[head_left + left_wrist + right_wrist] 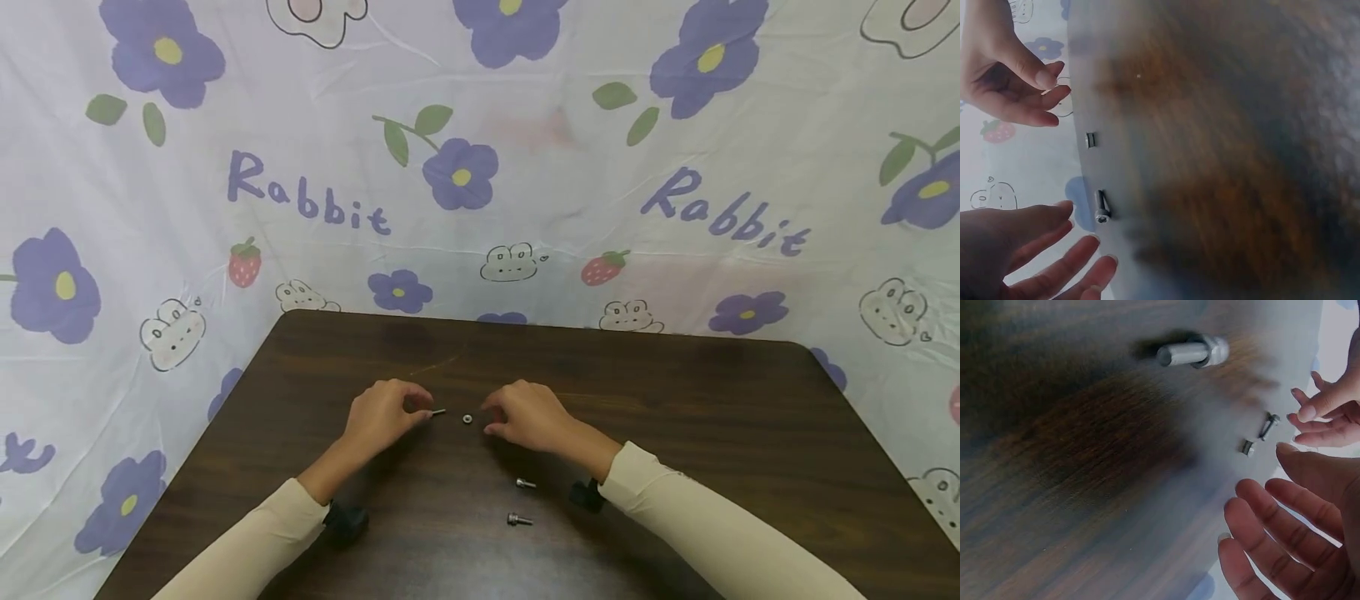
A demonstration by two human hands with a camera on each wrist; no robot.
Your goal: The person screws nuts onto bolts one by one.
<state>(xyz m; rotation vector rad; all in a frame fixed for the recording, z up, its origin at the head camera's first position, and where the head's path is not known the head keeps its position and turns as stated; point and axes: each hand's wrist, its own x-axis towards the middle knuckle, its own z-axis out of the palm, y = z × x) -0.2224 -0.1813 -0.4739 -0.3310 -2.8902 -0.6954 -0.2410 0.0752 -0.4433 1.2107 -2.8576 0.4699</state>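
Note:
In the head view a small socket-head bolt (438, 412) lies on the dark table at the fingertips of my left hand (384, 417). The left wrist view shows this bolt (1102, 209) on the tabletop, apart from the spread left fingers (1079, 259). To its right sits a small metal nut (467, 419), between the two hands. Just right of that nut is my right hand (528, 414), fingers bent loosely with nothing between them. The right wrist view has the nut (1247, 448) and bolt (1267, 427) lying beyond the right fingertips.
Nearer the person, two more bolts (525, 483) lie on the brown wood table (675, 400); the closer one (519, 519) carries a nut near its head. A printed cloth (555, 192) hangs behind the table's far edge.

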